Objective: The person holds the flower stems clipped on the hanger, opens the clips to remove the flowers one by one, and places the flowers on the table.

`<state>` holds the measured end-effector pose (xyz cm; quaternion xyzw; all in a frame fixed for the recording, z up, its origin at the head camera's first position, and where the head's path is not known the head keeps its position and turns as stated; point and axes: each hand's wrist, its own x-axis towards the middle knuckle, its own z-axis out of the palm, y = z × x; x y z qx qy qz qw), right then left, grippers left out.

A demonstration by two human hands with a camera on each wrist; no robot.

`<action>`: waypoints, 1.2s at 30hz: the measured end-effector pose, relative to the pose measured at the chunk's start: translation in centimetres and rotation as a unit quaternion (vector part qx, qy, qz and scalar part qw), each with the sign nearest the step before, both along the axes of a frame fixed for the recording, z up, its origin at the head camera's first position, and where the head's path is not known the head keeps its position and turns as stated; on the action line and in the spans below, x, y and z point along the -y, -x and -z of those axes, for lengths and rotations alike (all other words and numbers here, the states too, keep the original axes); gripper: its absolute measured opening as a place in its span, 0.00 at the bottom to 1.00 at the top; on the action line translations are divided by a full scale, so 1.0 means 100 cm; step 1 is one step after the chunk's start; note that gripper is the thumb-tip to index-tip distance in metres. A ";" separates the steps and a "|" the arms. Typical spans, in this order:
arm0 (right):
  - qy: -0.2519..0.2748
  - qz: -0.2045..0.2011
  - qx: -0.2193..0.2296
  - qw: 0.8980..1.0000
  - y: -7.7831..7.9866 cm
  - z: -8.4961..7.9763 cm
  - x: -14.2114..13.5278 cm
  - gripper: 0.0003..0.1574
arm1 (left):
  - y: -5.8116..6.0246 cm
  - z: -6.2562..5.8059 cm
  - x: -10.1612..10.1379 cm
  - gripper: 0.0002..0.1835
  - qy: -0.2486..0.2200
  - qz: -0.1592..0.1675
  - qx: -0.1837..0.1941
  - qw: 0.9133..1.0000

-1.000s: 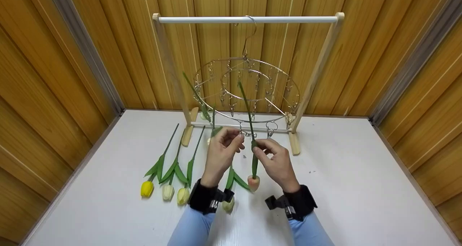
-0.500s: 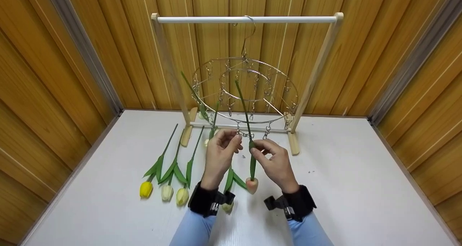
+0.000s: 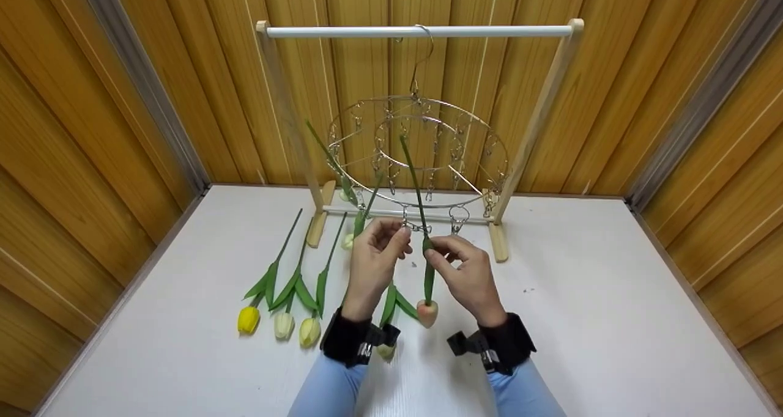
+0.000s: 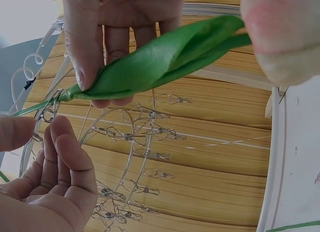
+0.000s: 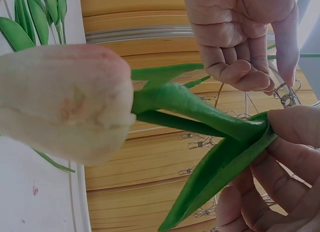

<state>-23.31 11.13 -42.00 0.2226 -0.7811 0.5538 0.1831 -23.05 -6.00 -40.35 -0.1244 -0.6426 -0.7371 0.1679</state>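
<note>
Two hanging tulips point(image 3: 359, 223) at far left, four loose tulips point(image 3: 284, 326) remaining near; left hand point(image 3: 374, 259) pinches clip point(image 4: 49, 115), right hand point(image 3: 468, 275) grips pink tulip point(image 3: 427, 313).

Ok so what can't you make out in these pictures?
Held tulip's bloom, right wrist view: cut off by the left edge.
Same bloom, left wrist view: blurred, cut off by the right edge.
Tulip beside the left wrist, head view: bloom partly hidden by the black wrist mount.
Clip at the left hand, head view: too small to tell whether it is open.
</note>
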 end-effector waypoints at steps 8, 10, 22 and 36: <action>0.003 0.006 0.005 1.000 0.000 0.000 0.000 0.09 | -0.001 0.000 -0.001 0.08 -0.001 0.006 0.000 1.000; 0.002 0.006 0.005 1.000 0.000 0.000 0.000 0.09 | -0.001 0.000 -0.001 0.08 0.002 0.006 0.003 1.000; 0.009 0.000 0.008 1.000 0.000 0.000 0.001 0.11 | -0.002 0.001 -0.004 0.07 0.000 -0.003 0.012 1.000; 0.012 0.004 0.007 1.000 -0.001 0.000 0.001 0.10 | -0.002 0.002 -0.009 0.07 -0.014 -0.001 0.002 1.000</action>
